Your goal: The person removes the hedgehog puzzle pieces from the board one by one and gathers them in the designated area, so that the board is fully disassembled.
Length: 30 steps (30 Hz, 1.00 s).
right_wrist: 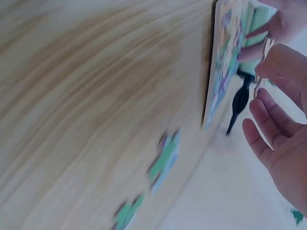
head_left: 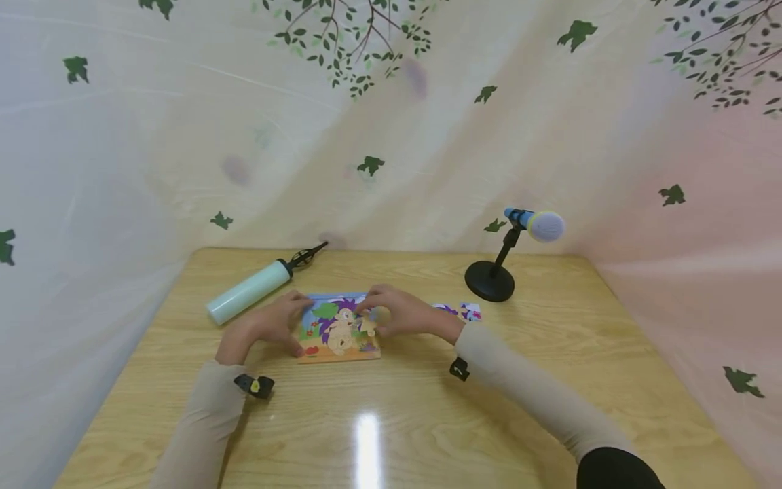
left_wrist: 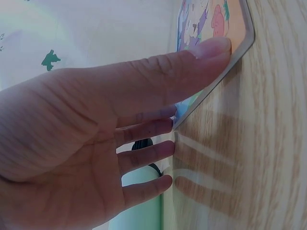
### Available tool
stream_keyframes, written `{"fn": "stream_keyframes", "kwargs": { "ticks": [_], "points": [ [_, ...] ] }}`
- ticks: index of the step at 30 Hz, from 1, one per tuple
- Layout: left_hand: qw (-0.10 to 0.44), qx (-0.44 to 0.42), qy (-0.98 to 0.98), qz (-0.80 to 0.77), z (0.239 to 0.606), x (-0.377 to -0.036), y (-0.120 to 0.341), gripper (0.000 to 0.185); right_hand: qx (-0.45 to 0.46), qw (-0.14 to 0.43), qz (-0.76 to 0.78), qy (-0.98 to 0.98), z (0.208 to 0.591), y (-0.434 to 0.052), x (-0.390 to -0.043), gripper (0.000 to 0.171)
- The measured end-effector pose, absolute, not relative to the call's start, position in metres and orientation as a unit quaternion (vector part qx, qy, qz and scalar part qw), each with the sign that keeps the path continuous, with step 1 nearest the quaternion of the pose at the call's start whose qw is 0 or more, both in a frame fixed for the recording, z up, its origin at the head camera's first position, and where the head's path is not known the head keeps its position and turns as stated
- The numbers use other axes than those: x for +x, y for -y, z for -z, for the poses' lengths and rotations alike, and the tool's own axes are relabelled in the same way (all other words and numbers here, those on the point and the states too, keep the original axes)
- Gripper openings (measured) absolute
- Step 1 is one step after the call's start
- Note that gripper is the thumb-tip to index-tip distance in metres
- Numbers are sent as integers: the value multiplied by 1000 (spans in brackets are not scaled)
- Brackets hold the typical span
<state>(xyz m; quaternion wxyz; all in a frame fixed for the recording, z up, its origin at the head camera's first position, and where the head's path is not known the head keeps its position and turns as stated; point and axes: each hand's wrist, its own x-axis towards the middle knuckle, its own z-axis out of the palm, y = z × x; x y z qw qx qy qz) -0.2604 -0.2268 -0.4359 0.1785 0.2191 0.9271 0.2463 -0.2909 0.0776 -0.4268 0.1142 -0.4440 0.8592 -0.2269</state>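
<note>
Leaf-printed curtains ring the wooden table, where the puzzle board lies between your hands. Your left hand rests at the board's left edge, thumb flat on its frame, fingers straight. Your right hand hovers over the board's right side, pinching a puzzle piece. Loose pieces lie just right of the board.

Both arms wear long beige sleeves, each with a small black wrist-mounted camera strapped near the cuff.
</note>
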Motion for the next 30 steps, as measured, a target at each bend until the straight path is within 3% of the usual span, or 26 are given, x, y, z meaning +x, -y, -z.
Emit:
{"fn": "stream_keyframes", "kwargs": {
  "ticks": [15, 30],
  "points": [
    [177, 225, -930, -231, 435, -261, 224, 101, -388, 107, 224, -888, 425, -176, -274, 45],
    [176, 230, -926, -242, 436, -261, 226, 100, -385, 82, 184, -901, 431, -212, -264, 45]
  ]
}}
